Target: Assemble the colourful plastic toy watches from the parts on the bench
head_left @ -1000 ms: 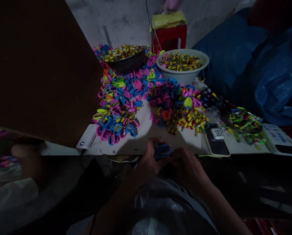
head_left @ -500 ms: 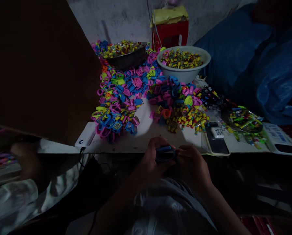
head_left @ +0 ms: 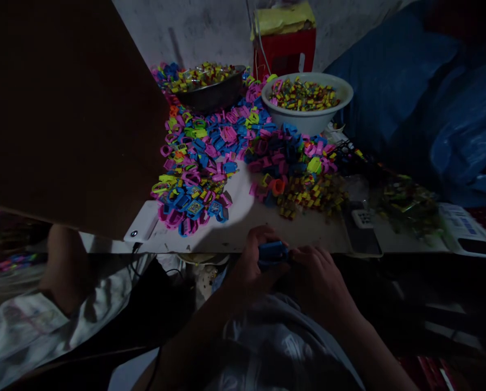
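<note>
In my left hand [head_left: 254, 259] is a blue plastic toy watch [head_left: 272, 252], gripped between thumb and fingers just in front of the table edge. My right hand [head_left: 316, 267] is closed at the watch's right end, its fingertips bent together there. Whatever those fingers pinch is too dark and small to make out. Beyond the hands lies a heap of pink, blue and yellow toy watches [head_left: 191, 203]. To its right is a pile of small yellow-and-red candy tubes [head_left: 310, 193], with more watches behind.
A white basin [head_left: 308, 116] and a dark metal bowl [head_left: 214, 96] hold more tubes. A large cardboard box [head_left: 71, 119] blocks the left; a white power bank [head_left: 141, 221] sits beside it. Phone [head_left: 363, 239] at right. Another person's arm [head_left: 65, 266] is at far left.
The blue watch has turned in my left hand, showing more of its top face. My right fingers have curled further over its end. Shadow now covers the right side of the table.
</note>
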A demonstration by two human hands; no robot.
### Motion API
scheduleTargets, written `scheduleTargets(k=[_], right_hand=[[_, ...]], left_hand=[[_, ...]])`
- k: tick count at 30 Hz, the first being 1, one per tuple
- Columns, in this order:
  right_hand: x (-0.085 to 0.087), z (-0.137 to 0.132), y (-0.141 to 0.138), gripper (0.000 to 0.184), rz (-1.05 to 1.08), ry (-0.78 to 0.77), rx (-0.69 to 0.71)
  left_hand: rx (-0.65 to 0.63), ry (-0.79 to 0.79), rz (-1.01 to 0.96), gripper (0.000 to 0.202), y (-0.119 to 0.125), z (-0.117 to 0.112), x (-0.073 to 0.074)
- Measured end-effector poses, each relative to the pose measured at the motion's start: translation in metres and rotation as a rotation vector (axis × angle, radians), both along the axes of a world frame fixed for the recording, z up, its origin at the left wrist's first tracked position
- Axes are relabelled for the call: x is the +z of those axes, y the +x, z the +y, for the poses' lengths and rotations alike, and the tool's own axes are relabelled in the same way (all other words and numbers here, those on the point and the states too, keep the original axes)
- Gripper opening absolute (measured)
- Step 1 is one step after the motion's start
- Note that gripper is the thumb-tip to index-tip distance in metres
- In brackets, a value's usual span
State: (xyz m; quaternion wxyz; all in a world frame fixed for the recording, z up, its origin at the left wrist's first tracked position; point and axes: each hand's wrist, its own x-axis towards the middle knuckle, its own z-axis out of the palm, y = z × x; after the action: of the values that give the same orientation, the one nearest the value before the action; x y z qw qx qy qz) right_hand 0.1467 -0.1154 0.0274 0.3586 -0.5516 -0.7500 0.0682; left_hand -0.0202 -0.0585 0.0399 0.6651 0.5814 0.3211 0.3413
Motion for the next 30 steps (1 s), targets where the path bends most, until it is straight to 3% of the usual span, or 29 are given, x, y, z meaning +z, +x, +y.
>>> scheduleTargets(k=[4,8,16,20,22,25,27,30], right_hand=[[-0.004,0.003,0.004,0.004,-0.170,-0.026,0.019],[-0.007,0.007,0.003,0.010,-0.211,-0.029,0.051],[-0.018,0.007,-0.012,0.013,-0.209,-0.051,0.093],[-0.031,0.022,-0.015,0.013,-0.149,-0.134,0.041],[-0.039,0.038,-0.005,0.012,-0.156,-0.189,-0.015],[-0.055,0.068,0.027,0.046,-0.235,-0.220,-0.196],[-0.067,0.086,0.049,0.045,-0.305,-0.246,-0.366],[-0.082,0.100,0.069,0.039,-0.340,-0.303,-0.399]], left_hand=[[-0.009,-0.222,-0.028,0.066,0.001,0.000,-0.011],[-0.072,-0.323,0.056,0.069,-0.003,0.003,-0.020],[-0.139,-0.213,0.277,0.070,-0.016,0.017,-0.014],[-0.110,-0.078,0.387,0.066,-0.021,0.028,-0.024],[0.000,0.056,0.482,0.062,-0.027,0.042,-0.030],[0.272,0.328,0.687,0.051,-0.046,0.078,-0.026],[0.451,0.518,0.846,0.044,-0.065,0.107,-0.016],[0.688,0.696,1.154,0.041,-0.092,0.147,-0.001]])
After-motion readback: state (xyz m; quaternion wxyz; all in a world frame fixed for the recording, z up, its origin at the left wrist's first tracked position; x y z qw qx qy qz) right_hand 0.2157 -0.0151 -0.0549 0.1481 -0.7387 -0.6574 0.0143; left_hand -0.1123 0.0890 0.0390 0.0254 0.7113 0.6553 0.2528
